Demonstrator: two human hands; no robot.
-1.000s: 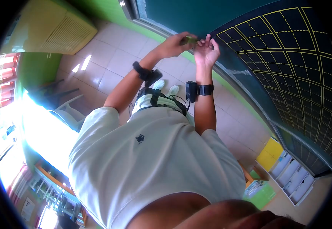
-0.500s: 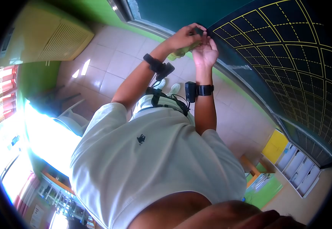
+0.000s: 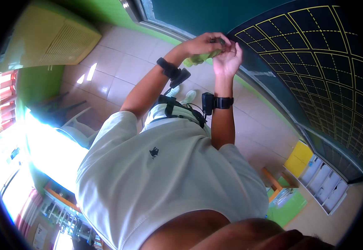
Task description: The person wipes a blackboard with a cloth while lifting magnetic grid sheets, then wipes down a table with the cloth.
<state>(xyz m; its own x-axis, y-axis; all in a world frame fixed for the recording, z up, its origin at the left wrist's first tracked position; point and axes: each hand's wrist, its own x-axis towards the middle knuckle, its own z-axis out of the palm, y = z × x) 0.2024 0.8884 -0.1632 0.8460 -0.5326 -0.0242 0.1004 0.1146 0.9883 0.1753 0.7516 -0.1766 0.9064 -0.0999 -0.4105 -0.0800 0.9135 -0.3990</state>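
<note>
My left hand (image 3: 204, 45) reaches out near the chalkboard, its fingers bent around a crumpled yellow-green cloth (image 3: 198, 59) that hangs below it. Close beside it is my right hand (image 3: 226, 62), palm turned up and fingers slightly curled. The right fingertips are next to the left fingertips and the end of the cloth; whether they touch it I cannot tell. Both wrists wear black straps with a small box-like device.
A dark green chalkboard (image 3: 215, 16) with a yellow-lined black grid panel (image 3: 315, 46) stands just ahead. A yellow cabinet (image 3: 71, 41) is at the left, a white chair (image 3: 79, 129) below it. White shelving (image 3: 323, 183) stands lower right. Tiled floor (image 3: 123, 54) lies beneath.
Both hands have shifted slightly down in view. The right hand's fingers have curled a little and its thumb points out more. The cloth stays at the left hand.
</note>
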